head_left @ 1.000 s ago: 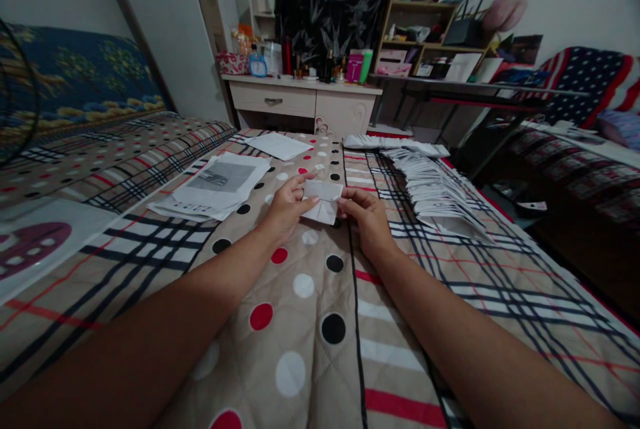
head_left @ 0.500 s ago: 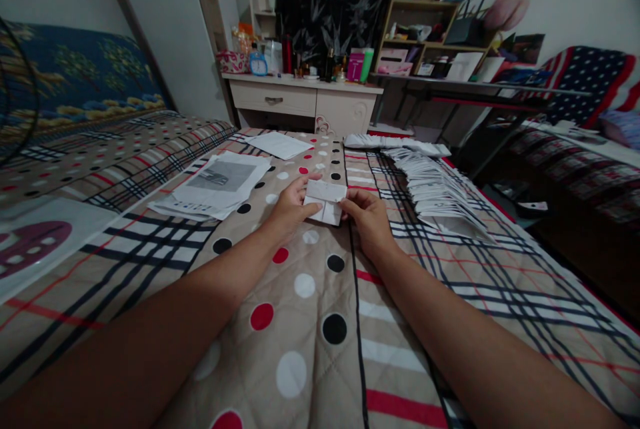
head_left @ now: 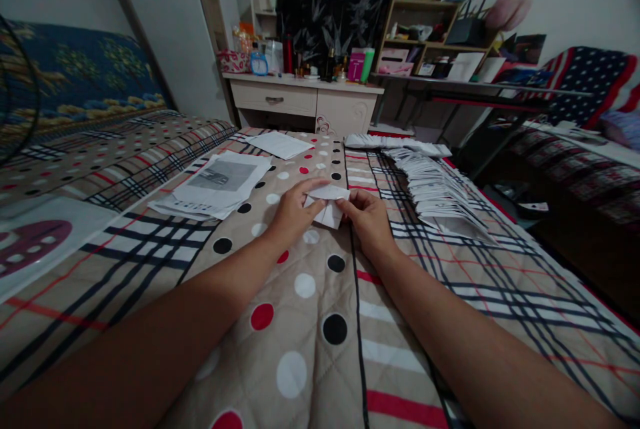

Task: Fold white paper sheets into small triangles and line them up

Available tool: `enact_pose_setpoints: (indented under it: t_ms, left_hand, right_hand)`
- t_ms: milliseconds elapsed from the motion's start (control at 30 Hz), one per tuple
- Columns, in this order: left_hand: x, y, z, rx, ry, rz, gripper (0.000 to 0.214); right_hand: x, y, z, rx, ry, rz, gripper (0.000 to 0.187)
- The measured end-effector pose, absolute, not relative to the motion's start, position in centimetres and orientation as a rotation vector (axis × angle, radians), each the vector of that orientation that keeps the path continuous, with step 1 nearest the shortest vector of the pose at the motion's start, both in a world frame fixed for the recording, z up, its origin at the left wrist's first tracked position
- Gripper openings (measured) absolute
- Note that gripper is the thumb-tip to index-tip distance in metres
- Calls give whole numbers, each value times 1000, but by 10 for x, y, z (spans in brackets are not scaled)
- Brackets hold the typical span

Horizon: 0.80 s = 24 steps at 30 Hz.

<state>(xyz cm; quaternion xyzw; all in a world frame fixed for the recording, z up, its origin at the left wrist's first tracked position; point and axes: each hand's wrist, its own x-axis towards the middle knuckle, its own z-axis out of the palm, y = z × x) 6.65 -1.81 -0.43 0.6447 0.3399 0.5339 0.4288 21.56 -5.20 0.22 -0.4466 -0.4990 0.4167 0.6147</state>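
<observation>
A small folded piece of white paper (head_left: 327, 206) lies on the patterned quilt (head_left: 310, 322) in front of me. My left hand (head_left: 293, 209) pinches its left side, thumb and fingers closed on the paper. My right hand (head_left: 367, 216) grips its right edge with fingers curled. Both hands press the paper down onto the quilt, close together.
A long row of folded white papers (head_left: 430, 186) runs along the quilt to the right. Printed sheets (head_left: 217, 182) and another white sheet (head_left: 277, 144) lie to the left and ahead. A dresser (head_left: 300, 99) and cluttered shelves (head_left: 425, 36) stand beyond the bed.
The paper's upper part has been folded down, so it looks smaller and flatter now. Both hands have drawn slightly closer together over it.
</observation>
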Motion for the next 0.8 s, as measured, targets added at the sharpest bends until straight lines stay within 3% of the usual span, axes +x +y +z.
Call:
enact_pose_setpoints:
  t_ms: [100,300,500,800]
  left_hand:
    - [66,-18,-4,1549,914,1356,24]
    - [65,-21,1,1242,984,1351,32]
    - [67,-26,5,1215,942,1222,31]
    - [68,-26,2,1432,891,1220,42]
  right_hand:
    - [215,-52,1,-1004,-1161,993,17]
    - [213,-48,-4,-970,-1133,1037,39]
    - [220,-48,-3,-1070,-1073,782,25]
    - [220,-47,-2,-1070,-1068,869,25]
